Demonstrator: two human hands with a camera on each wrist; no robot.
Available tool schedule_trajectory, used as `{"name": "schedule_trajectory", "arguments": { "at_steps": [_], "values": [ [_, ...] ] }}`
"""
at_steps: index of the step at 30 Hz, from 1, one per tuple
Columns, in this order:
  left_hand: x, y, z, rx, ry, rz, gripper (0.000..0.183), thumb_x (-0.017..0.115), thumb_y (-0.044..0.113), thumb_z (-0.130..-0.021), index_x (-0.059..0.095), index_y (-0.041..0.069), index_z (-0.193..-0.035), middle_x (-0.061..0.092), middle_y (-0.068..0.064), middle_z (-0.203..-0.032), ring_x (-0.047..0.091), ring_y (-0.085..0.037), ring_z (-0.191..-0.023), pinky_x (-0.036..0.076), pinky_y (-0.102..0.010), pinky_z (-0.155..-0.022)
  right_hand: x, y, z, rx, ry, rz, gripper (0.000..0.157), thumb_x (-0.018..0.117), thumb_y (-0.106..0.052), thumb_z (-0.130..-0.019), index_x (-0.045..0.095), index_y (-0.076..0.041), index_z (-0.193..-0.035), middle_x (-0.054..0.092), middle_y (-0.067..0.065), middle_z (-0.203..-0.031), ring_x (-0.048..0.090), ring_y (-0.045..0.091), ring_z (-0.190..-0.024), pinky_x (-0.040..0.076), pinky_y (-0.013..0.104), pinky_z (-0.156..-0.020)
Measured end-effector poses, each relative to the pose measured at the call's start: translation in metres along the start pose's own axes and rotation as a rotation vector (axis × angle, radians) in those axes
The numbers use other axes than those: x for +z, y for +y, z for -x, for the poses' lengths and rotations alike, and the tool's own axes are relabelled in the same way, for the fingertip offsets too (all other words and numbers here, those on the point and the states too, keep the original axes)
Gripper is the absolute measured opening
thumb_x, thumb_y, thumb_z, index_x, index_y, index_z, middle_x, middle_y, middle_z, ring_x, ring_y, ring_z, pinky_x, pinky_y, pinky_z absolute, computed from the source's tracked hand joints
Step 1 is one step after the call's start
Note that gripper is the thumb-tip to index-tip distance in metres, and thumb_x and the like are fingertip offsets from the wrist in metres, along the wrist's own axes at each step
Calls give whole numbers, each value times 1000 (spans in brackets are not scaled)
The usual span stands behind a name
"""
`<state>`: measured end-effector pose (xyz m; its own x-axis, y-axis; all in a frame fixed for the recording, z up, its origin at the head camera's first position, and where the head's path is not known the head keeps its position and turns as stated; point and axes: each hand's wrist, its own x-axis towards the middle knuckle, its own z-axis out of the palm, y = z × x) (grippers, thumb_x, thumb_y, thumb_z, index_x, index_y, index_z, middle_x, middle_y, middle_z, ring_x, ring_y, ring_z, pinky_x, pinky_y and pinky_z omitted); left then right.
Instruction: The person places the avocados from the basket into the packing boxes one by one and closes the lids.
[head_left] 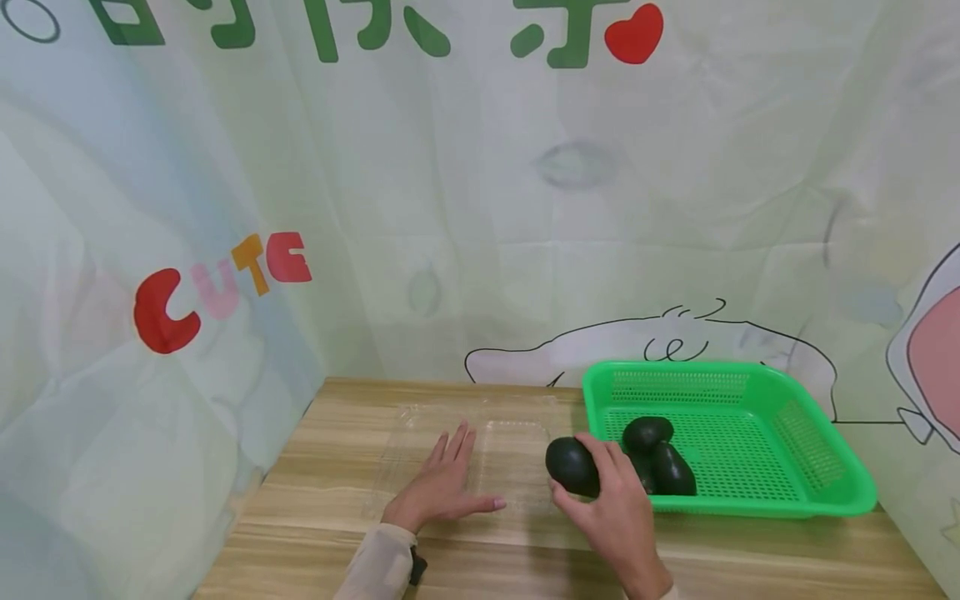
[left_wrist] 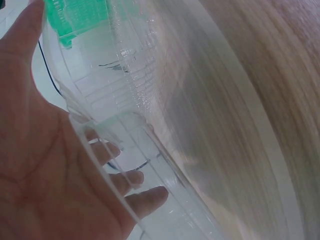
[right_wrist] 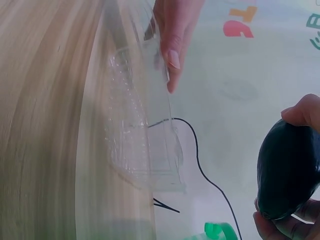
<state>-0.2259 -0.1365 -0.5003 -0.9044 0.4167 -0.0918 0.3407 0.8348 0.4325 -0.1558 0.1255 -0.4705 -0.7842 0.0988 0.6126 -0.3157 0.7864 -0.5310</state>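
A clear plastic clamshell box [head_left: 517, 442] lies opened out flat on the table, its rim and walls showing in both wrist views. My left hand [head_left: 442, 487] rests over the middle of it, fingers straight and spread, the thumb pointing right. From close up, the left palm [left_wrist: 55, 165] lies against the box's edge, with fingertips seen through the plastic. Just right of the box, my right hand [head_left: 611, 508] grips a dark, smooth avocado [head_left: 572, 465] between thumb and fingers, raised above the tabletop. More dark avocados [head_left: 672, 469] sit together in the green basket.
The green plastic basket [head_left: 757, 504] stands at the right of the wooden table [head_left: 300, 500], close beside my right hand. Behind and to the left hangs a printed cloth [head_left: 465, 208] with letters and cartoon drawings, bordering the table's back edge.
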Motion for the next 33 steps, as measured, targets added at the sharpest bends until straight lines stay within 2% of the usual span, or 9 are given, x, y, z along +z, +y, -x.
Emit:
{"name": "schedule_trajectory", "arguments": {
  "at_steps": [7, 16, 26, 33],
  "values": [
    [0, 0, 0, -1, 9, 6, 122, 70, 72, -81, 14, 0, -162, 5, -20, -170, 7, -48, -154, 18, -58, -123, 8, -5, 1, 6, -55, 6, 66, 91, -35, -67, 67, -16, -125, 64, 2, -103, 61, 17, -86, 55, 37, -67],
    [0, 0, 1, 5, 12, 13, 126, 65, 79, -78, 14, -1, -162, 4, -21, -170, 7, -47, -154, 19, -58, -123, 19, -10, 2, -17, -101, 9, 64, 90, -38, -68, 68, -20, -125, 62, -1, -102, 60, 15, -85, 55, 34, -65],
    [0, 1, 1, 13, 23, 23, 125, 68, 76, -79, 15, -1, -161, 6, -21, -169, 8, -48, -153, 18, -57, -123, 34, -13, 0, -54, -146, 20, 63, 89, -42, -69, 68, -22, -125, 65, 0, -106, 63, 17, -91, 57, 36, -70],
    [0, 2, 1, -2, 20, 16, 126, 64, 80, -78, 15, 0, -162, 6, -21, -169, 9, -49, -153, 21, -58, -123, 42, -18, -2, -22, -281, 28, 63, 86, -46, -73, 67, -23, -128, 65, 1, -105, 63, 16, -86, 56, 36, -68]
  ]
}}
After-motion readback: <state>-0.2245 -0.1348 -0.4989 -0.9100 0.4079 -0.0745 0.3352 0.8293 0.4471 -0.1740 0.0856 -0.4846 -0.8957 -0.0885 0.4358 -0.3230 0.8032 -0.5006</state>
